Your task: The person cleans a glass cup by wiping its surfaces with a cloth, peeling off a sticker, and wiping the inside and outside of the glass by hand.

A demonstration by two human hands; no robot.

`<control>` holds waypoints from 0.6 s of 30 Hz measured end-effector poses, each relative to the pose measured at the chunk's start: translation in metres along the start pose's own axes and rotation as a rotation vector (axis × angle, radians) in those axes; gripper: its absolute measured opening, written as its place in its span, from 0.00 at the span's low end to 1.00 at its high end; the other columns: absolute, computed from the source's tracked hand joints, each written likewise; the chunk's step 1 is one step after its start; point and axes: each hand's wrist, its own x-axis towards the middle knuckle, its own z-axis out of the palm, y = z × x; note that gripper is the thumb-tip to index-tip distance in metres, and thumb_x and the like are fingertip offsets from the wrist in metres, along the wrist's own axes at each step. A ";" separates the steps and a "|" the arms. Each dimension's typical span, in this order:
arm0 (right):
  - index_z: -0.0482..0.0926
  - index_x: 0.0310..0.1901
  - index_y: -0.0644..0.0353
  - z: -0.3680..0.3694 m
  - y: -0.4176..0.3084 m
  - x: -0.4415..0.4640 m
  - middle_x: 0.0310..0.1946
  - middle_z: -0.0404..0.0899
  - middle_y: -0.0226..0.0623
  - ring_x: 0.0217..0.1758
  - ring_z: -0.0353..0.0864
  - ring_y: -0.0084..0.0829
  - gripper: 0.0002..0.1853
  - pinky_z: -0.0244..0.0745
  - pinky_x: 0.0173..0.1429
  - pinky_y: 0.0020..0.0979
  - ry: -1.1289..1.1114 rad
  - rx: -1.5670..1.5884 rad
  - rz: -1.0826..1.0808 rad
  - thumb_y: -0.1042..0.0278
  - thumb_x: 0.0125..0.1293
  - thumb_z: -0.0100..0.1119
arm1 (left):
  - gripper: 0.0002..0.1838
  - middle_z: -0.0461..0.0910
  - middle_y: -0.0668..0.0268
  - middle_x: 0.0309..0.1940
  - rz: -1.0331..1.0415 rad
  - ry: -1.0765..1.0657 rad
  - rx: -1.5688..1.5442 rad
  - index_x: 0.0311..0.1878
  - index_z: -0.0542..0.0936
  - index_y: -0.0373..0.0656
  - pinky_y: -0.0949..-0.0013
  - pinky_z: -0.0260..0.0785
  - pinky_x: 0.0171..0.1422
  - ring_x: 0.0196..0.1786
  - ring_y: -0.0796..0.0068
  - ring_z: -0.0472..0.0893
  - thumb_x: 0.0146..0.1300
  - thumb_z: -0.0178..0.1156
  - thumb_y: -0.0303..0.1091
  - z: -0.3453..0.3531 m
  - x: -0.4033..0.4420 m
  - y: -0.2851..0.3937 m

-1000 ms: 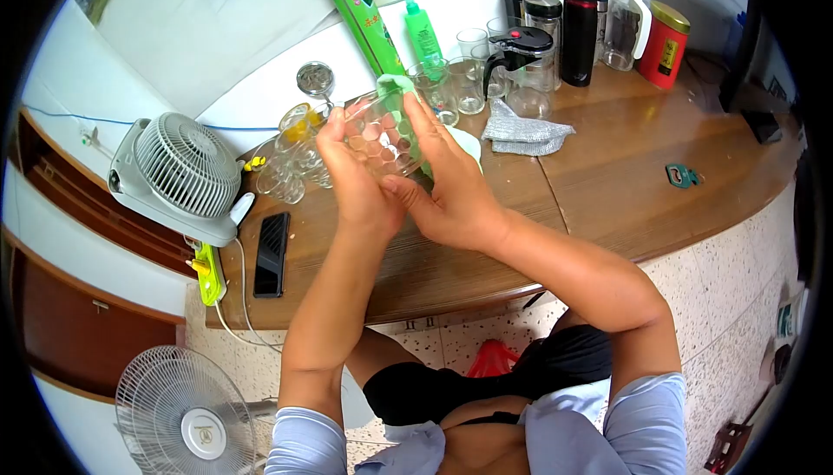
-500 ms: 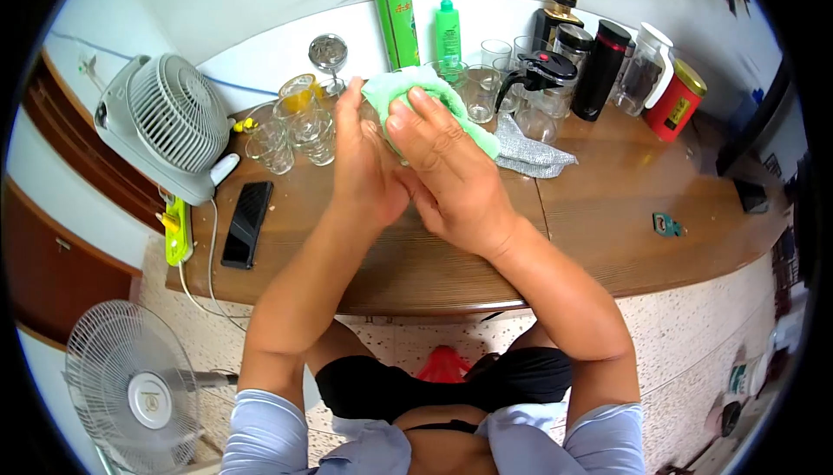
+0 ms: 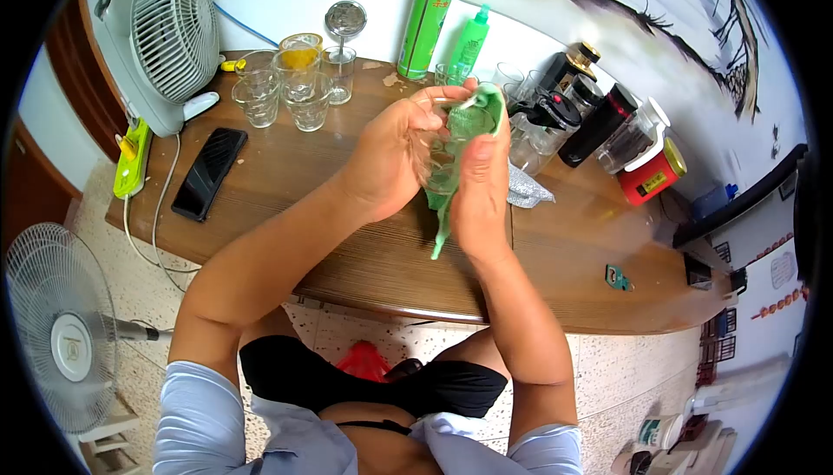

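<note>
A clear drinking glass is held above the table, its lower part bare of cloth. My left hand is closed around its left side, fingers near the upper end. From the right, my right hand presses a light green cloth against the glass, thumb on the near side. Part of the cloth lies along the upper end, and a corner dangles below the glass. Most of the right fingers are hidden behind glass and cloth.
Several glasses stand at the back left, near a desk fan and a phone. A silver cloth, a glass pot, a black flask and a red tin are right of my hands.
My hands have turned, so the glass now shows between them; before, the cloth and right palm covered its top. A cloth corner now hangs down. The view has swung to the right.
</note>
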 end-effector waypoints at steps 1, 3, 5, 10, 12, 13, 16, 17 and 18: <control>0.50 0.85 0.67 -0.002 0.009 0.001 0.80 0.65 0.49 0.80 0.69 0.40 0.46 0.62 0.83 0.42 0.009 0.105 0.043 0.32 0.85 0.40 | 0.26 0.78 0.64 0.66 -0.026 -0.020 0.029 0.72 0.72 0.40 0.60 0.72 0.69 0.59 0.72 0.78 0.73 0.53 0.35 -0.002 0.000 0.001; 0.50 0.85 0.66 -0.002 0.013 0.004 0.78 0.67 0.49 0.77 0.72 0.38 0.50 0.66 0.80 0.41 0.070 0.114 0.034 0.26 0.81 0.41 | 0.25 0.76 0.67 0.67 0.024 -0.001 0.088 0.72 0.71 0.42 0.62 0.70 0.69 0.59 0.74 0.76 0.74 0.53 0.36 -0.002 0.002 -0.004; 0.49 0.84 0.70 -0.001 0.007 0.002 0.78 0.67 0.53 0.77 0.71 0.40 0.52 0.67 0.80 0.43 0.088 0.042 -0.029 0.29 0.79 0.50 | 0.22 0.77 0.68 0.66 0.054 0.055 0.125 0.69 0.72 0.43 0.63 0.68 0.70 0.59 0.75 0.74 0.74 0.52 0.36 0.002 0.002 -0.008; 0.52 0.81 0.74 -0.001 0.013 -0.007 0.72 0.68 0.64 0.72 0.73 0.55 0.57 0.70 0.76 0.49 0.115 -0.511 -0.309 0.52 0.66 0.81 | 0.10 0.78 0.72 0.52 0.025 0.148 0.231 0.57 0.75 0.48 0.65 0.68 0.65 0.54 0.76 0.75 0.80 0.52 0.39 -0.008 0.002 -0.009; 0.53 0.81 0.73 -0.005 0.007 -0.003 0.71 0.68 0.64 0.71 0.74 0.58 0.57 0.71 0.74 0.51 0.113 -0.713 -0.464 0.53 0.63 0.82 | 0.09 0.74 0.73 0.42 0.017 0.183 0.264 0.51 0.75 0.48 0.69 0.70 0.51 0.46 0.80 0.75 0.82 0.55 0.42 -0.008 0.002 -0.009; 0.53 0.81 0.73 -0.007 0.003 0.000 0.71 0.68 0.64 0.70 0.74 0.59 0.58 0.71 0.73 0.52 0.110 -0.816 -0.542 0.54 0.62 0.83 | 0.09 0.74 0.73 0.40 -0.056 0.156 0.288 0.50 0.76 0.47 0.70 0.69 0.46 0.43 0.81 0.75 0.81 0.56 0.42 -0.005 0.000 -0.003; 0.54 0.81 0.72 -0.019 -0.001 0.007 0.69 0.72 0.63 0.69 0.75 0.61 0.61 0.74 0.71 0.54 0.086 -0.853 -0.609 0.53 0.57 0.86 | 0.09 0.73 0.74 0.34 -0.241 0.119 0.424 0.47 0.77 0.45 0.74 0.65 0.34 0.35 0.84 0.74 0.80 0.59 0.40 0.007 -0.003 0.020; 0.54 0.82 0.71 -0.020 -0.003 0.008 0.69 0.72 0.63 0.68 0.76 0.61 0.62 0.74 0.71 0.54 0.077 -0.853 -0.616 0.52 0.56 0.86 | 0.10 0.73 0.74 0.32 -0.284 0.139 0.514 0.45 0.77 0.44 0.75 0.63 0.32 0.32 0.84 0.72 0.80 0.61 0.40 0.014 -0.004 0.029; 0.53 0.83 0.71 -0.021 -0.007 0.007 0.69 0.73 0.63 0.68 0.77 0.60 0.63 0.76 0.70 0.52 0.042 -0.843 -0.576 0.53 0.56 0.87 | 0.11 0.73 0.74 0.30 -0.326 0.160 0.605 0.43 0.78 0.43 0.75 0.61 0.29 0.29 0.85 0.71 0.80 0.62 0.40 0.018 -0.004 0.034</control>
